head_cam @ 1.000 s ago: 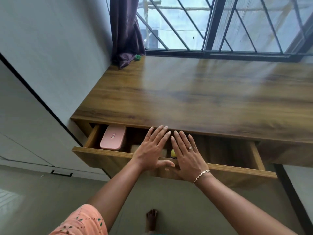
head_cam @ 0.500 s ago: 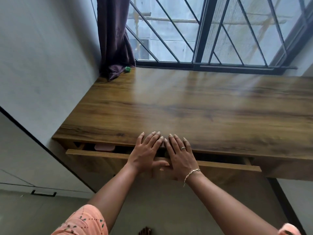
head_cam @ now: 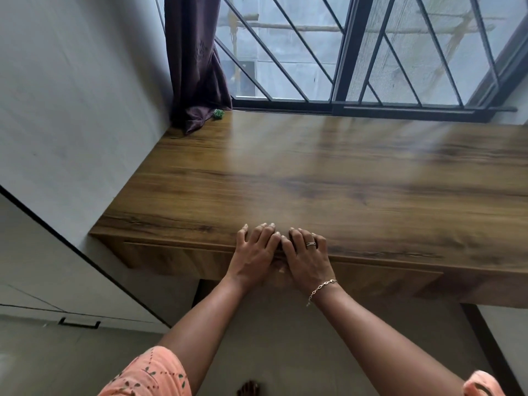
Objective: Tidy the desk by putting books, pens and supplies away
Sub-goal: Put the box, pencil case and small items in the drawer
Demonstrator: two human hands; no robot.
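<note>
Neither of the 2 hands grasps anything: the left hand (head_cam: 254, 252) and right hand (head_cam: 307, 258) touch side by side, palms against the drawer (head_cam: 171, 258), fingers bent loosely over the near edge of the desk (head_cam: 314, 172). The drawer sits flush under the desk top. At the far left corner, a small green object (head_cam: 218, 113) lies beside the dark curtain (head_cam: 194, 67).

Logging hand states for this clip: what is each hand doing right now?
Left hand: open, holds nothing, fingers resting on the wooden desk edge.
Right hand: open, holds nothing, fingers on the same edge above the drawer front.
</note>
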